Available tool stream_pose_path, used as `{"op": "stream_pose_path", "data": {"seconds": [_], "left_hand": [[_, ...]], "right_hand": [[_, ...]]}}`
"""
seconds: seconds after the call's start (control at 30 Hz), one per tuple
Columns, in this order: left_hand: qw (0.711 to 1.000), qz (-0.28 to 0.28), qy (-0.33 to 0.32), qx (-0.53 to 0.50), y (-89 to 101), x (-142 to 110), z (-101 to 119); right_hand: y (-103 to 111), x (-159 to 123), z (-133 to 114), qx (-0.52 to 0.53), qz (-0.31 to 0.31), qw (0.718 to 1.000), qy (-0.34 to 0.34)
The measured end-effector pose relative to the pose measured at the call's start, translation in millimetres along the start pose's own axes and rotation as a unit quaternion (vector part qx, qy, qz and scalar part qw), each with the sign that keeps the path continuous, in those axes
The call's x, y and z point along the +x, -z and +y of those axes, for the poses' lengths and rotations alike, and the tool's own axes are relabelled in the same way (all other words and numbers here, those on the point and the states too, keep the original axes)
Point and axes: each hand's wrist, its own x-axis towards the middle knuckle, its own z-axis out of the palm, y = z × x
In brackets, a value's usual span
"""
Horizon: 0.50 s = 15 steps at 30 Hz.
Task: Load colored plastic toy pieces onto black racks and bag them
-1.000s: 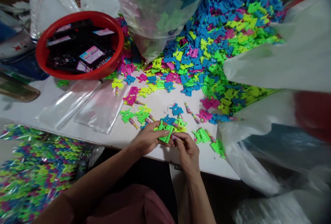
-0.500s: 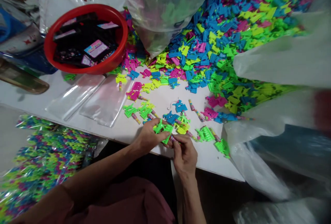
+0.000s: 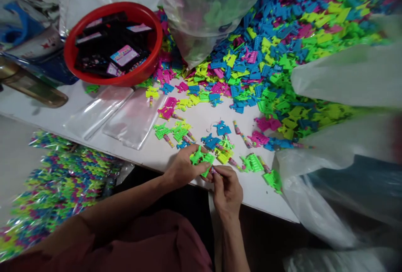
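Note:
My left hand point(image 3: 184, 166) is closed round a green plastic toy piece point(image 3: 203, 161) at the table's front edge. My right hand point(image 3: 228, 186) pinches a small candy tube point(image 3: 214, 171) with a printed wrapper, held against the lower right of the green piece. Fingers hide part of the tube. Just beyond my hands lie a blue toy piece point(image 3: 210, 141) and a yellow one point(image 3: 223, 155), with candy tubes at their sides. To the right rests another green toy piece point(image 3: 253, 163). Loose candy tubes point(image 3: 237, 128) lie farther up the table.
A red basin point(image 3: 157, 50) holds black packets with printed labels. Clear plastic bags point(image 3: 130, 117) lie flat on the white table point(image 3: 150, 154). A big heap of coloured toy pieces point(image 3: 282, 45) covers the back right. Filled bags point(image 3: 69, 180) sit lower left; a white sack point(image 3: 339, 79) stands right.
The camera view has shifted, so the table things appear farther right and a little higher. Both hands keep hold of the green toy piece and the candy tube.

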Motion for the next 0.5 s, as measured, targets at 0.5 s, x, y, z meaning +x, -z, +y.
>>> {"op": "stream_pose_path", "data": {"seconds": [0.5], "left_hand": [[0.955,-0.137,0.115,-0.237,7.8,9,5]], "right_hand": [[0,13,8,-0.014,-0.001,0.999,-0.034]]}}
